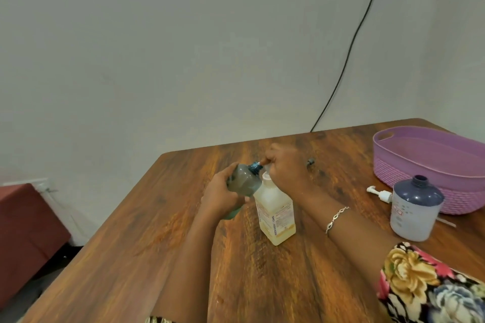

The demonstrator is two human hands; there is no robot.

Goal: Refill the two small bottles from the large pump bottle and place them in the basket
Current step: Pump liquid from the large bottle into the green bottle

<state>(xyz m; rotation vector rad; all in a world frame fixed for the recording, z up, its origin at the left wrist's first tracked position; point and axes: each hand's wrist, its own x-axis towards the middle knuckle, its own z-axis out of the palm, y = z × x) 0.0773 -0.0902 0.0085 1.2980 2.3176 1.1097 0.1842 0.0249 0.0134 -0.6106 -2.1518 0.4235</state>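
Note:
My left hand (223, 195) grips a small grey-green bottle (242, 182), held tilted above the table with its blue neck pointing right. My right hand (284, 169) pinches at that neck, fingertips on its opening. Right beside them stands a small pale yellow bottle (275, 214) with a white cap, upright on the table. The large bottle (414, 211), dark blue on top and white below, stands open at the right with its pump off. Its white pump head (380, 193) lies on the table just left of it. The purple basket (430, 165) sits at the far right with nothing visible inside.
A small dark cap (310, 162) lies on the wooden table (183, 257) behind my right hand. A black cable (349, 60) runs down the wall to the table's back edge. A dark red box (29, 228) stands on the floor at the left.

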